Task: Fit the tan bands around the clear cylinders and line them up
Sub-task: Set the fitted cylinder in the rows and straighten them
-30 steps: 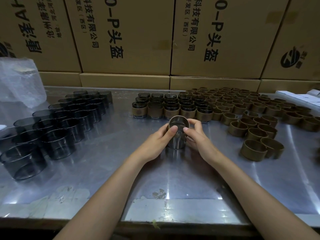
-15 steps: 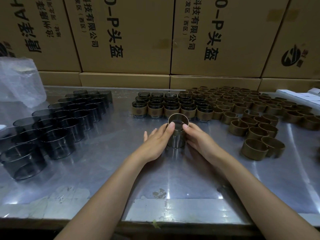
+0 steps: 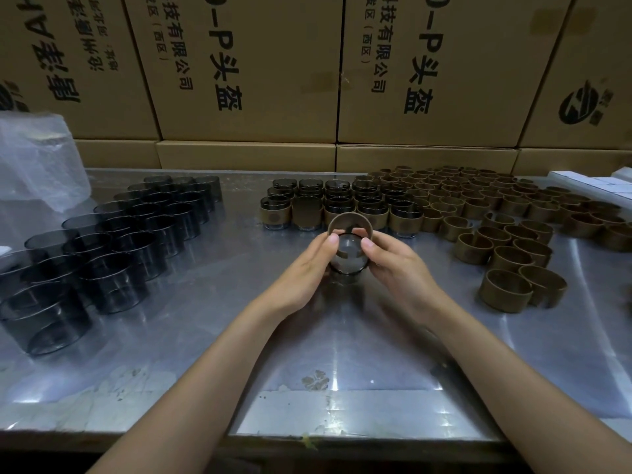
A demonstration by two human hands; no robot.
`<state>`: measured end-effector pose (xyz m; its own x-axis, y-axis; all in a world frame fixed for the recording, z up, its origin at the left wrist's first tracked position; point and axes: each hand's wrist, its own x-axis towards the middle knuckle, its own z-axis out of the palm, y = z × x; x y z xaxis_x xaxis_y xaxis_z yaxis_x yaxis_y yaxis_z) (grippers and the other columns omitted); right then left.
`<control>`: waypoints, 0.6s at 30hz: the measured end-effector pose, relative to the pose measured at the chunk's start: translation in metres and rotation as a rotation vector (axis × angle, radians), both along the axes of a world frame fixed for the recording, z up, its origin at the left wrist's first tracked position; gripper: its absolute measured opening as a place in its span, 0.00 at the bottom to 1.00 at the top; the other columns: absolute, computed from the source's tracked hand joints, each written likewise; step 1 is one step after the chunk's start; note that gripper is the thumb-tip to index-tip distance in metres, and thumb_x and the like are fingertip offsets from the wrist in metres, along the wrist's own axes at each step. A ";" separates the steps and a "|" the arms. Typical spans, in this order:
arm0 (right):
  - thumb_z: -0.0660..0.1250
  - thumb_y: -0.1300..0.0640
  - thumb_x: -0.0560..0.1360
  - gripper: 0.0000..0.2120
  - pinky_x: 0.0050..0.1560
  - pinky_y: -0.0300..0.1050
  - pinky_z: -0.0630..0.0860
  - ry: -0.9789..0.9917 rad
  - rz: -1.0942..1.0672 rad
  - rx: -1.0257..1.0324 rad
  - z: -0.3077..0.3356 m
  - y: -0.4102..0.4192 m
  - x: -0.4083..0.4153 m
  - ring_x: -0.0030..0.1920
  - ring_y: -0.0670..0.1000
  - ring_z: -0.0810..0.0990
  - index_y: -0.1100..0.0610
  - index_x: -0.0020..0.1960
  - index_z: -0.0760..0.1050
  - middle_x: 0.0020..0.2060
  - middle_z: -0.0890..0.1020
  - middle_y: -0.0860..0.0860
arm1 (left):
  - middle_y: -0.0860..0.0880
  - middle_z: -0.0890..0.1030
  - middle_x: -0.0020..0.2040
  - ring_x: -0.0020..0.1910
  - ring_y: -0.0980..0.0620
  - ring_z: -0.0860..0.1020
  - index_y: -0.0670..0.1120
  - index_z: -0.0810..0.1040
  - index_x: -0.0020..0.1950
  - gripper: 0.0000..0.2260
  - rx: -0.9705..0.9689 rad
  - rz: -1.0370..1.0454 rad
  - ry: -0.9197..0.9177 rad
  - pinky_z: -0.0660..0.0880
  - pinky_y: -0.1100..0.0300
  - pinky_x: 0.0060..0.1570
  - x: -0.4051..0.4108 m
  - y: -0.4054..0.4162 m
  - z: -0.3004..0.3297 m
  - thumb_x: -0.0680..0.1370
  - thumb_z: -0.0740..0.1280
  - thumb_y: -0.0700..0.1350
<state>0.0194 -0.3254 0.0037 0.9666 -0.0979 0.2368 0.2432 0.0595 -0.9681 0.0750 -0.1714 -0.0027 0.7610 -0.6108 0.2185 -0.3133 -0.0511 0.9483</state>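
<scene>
A scuffed, reflective metal counter [image 3: 212,336] filled the lower two-thirds of the frame, backed by a wall of stacked cardboard boxes [image 3: 246,63] printed with black Chinese characters. At the upper left sat a crumpled clear plastic bag [image 3: 37,159]. Bare dark-tinted clear cylinders [image 3: 113,254] stood in diagonal rows down the left side of the counter. At upper centre, finished cylinders [image 3: 338,206] already wearing tan wraps stood in tidy rows. To their right, loose tan bands [image 3: 496,217] spread in a dense field toward the right edge, near a white object [image 3: 595,184] at the far right.

Both bare forearms reached in from the bottom corners and met at the centre of the frame. The left hand [image 3: 307,271] and the right hand [image 3: 396,268] each held a curled grip around one clear cylinder [image 3: 347,265], which was just in front of the finished rows. A tan band [image 3: 349,222] sat at the top of that cylinder, tilted toward the camera so its open ring showed. Both thumbs pressed on the near rim while the fingers wrapped the sides. Whether the cylinder rested on the counter or was lifted slightly could not be told.
</scene>
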 end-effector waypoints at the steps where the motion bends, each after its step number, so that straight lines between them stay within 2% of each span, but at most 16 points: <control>1: 0.61 0.58 0.79 0.15 0.62 0.44 0.73 -0.001 0.006 0.021 -0.001 0.000 0.001 0.61 0.52 0.79 0.59 0.64 0.74 0.59 0.81 0.57 | 0.53 0.76 0.65 0.66 0.55 0.73 0.55 0.70 0.69 0.20 -0.001 0.002 0.007 0.66 0.49 0.70 0.000 -0.001 0.001 0.81 0.54 0.60; 5: 0.60 0.59 0.79 0.12 0.50 0.36 0.76 -0.025 0.001 0.063 -0.002 0.000 0.002 0.55 0.46 0.81 0.52 0.61 0.75 0.56 0.82 0.51 | 0.51 0.75 0.68 0.68 0.54 0.71 0.53 0.68 0.72 0.20 0.006 0.034 0.056 0.63 0.49 0.72 0.000 -0.007 0.001 0.82 0.55 0.57; 8: 0.59 0.57 0.80 0.10 0.53 0.39 0.76 0.021 -0.011 0.059 -0.005 0.001 0.004 0.56 0.48 0.81 0.51 0.60 0.74 0.55 0.82 0.51 | 0.53 0.79 0.63 0.64 0.57 0.75 0.53 0.73 0.67 0.24 0.022 0.014 0.035 0.66 0.51 0.70 -0.002 -0.010 0.003 0.77 0.55 0.64; 11: 0.60 0.53 0.80 0.06 0.48 0.37 0.76 0.084 -0.041 0.049 -0.007 0.003 0.004 0.49 0.44 0.82 0.52 0.55 0.72 0.49 0.82 0.50 | 0.53 0.79 0.62 0.64 0.57 0.75 0.53 0.74 0.67 0.28 0.036 -0.018 0.049 0.66 0.51 0.70 -0.002 -0.011 0.003 0.75 0.55 0.67; 15: 0.60 0.59 0.80 0.07 0.45 0.36 0.76 0.055 -0.036 0.100 -0.006 0.002 0.004 0.48 0.42 0.82 0.51 0.57 0.69 0.51 0.79 0.51 | 0.55 0.80 0.60 0.62 0.59 0.76 0.59 0.76 0.61 0.15 0.049 0.013 0.024 0.67 0.56 0.69 0.001 -0.010 0.001 0.80 0.55 0.60; 18: 0.60 0.60 0.80 0.11 0.49 0.39 0.77 0.030 0.007 0.120 -0.006 0.000 0.001 0.52 0.47 0.82 0.48 0.59 0.69 0.53 0.81 0.52 | 0.58 0.82 0.55 0.58 0.63 0.78 0.60 0.77 0.56 0.12 0.064 0.041 0.000 0.70 0.64 0.61 0.001 -0.006 0.003 0.82 0.55 0.57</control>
